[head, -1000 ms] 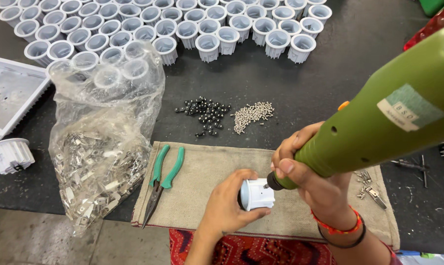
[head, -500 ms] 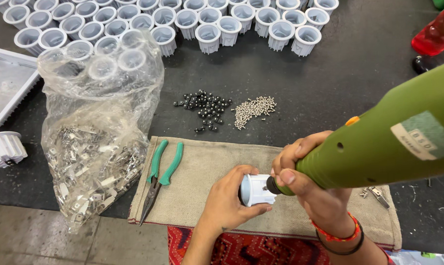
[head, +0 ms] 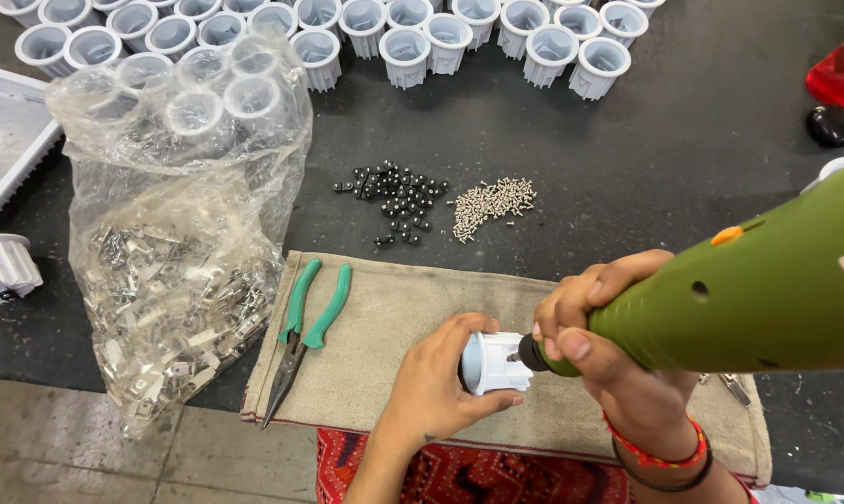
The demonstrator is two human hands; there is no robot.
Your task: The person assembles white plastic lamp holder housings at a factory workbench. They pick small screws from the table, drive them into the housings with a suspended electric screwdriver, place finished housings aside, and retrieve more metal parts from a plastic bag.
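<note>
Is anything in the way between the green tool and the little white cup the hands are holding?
Nothing visible. The green power screwdriver in the right hand has its tip right against the white plastic housing, which the left hand grips on the cloth mat.

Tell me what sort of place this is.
Likely a small assembly workbench. Rows of identical white ribbed housings fill the dark table, piles of small screws lie ready, and the right hand drives a green power screwdriver into one housing.
</note>
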